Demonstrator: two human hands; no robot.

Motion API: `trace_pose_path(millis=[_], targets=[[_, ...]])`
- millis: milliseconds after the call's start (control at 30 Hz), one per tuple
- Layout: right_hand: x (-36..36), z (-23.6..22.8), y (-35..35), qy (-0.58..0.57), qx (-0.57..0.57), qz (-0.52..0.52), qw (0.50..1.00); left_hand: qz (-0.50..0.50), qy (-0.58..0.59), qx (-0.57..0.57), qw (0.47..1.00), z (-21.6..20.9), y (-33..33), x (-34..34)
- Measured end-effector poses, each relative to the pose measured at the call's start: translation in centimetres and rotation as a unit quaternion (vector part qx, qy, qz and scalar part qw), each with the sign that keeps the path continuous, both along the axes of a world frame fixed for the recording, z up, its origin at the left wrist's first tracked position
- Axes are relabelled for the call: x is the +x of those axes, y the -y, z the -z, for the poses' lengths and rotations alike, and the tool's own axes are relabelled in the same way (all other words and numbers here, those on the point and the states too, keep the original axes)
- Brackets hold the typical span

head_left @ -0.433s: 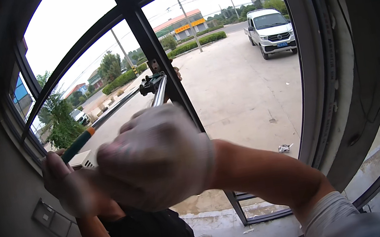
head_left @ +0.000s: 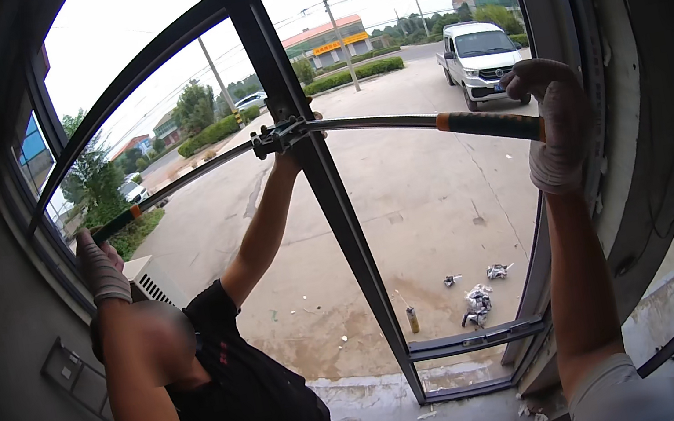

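A long two-handled lever tool (head_left: 393, 119) spans the window, its steel arms spread wide and its dark green grips banded in orange. Its dark metal head (head_left: 280, 137) is at the upright window bar (head_left: 324, 186); whether it bites on the bar I cannot tell. In a pale glove, my left hand (head_left: 102, 268) is closed round the end of the left grip. My gloved right hand (head_left: 559, 124) holds the outer end of the right grip. Below, a person in black clothes (head_left: 243, 369) reaches a bare arm (head_left: 268, 222) up to the bar just under the tool head.
Dark window framing surrounds the opening, with a low sill bar (head_left: 474, 339) at the bottom. Outside on the concrete lie a yellowish can (head_left: 412, 320) and crumpled litter (head_left: 478, 305). A white van (head_left: 483, 61) stands farther off. A white vented unit (head_left: 154, 281) is at left.
My hands, close together at the left before, are now far apart. My right hand has swung right with its grip, opening the tool's arms. The person's raised arm has come into sight.
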State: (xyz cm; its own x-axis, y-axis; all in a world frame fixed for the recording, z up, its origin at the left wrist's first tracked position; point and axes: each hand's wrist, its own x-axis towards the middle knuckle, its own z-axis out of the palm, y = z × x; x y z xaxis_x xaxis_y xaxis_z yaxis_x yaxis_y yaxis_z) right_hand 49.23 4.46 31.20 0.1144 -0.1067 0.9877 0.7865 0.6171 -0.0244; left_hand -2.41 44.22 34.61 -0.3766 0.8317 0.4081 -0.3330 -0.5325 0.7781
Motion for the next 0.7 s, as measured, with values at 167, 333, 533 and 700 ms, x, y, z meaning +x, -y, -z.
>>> trace_pose_path(millis=[167, 333, 533, 700], targets=[[-5.1, -0.6, -0.4, 0.12, -0.017, -0.071, 0.99, 0.024, 0.001, -0.031, 0.999, -1.2, -0.9, -0.8], [-15.4, 0.5, -2.4, 0.349, -0.133, -0.226, 0.9, 0.052, -0.069, 0.007, 0.996, -4.0, 2.3, -0.8], [-17.3, 1.6, -2.3, 0.408, -0.21, -0.183, 0.869, -0.076, -0.073, 0.027, 0.994, -6.5, 3.9, 0.1], [-20.4, 2.6, -4.4, 0.332, -0.131, -0.187, 0.915, -0.102, -0.045, 0.164, 0.98, -6.1, 6.8, 2.1]])
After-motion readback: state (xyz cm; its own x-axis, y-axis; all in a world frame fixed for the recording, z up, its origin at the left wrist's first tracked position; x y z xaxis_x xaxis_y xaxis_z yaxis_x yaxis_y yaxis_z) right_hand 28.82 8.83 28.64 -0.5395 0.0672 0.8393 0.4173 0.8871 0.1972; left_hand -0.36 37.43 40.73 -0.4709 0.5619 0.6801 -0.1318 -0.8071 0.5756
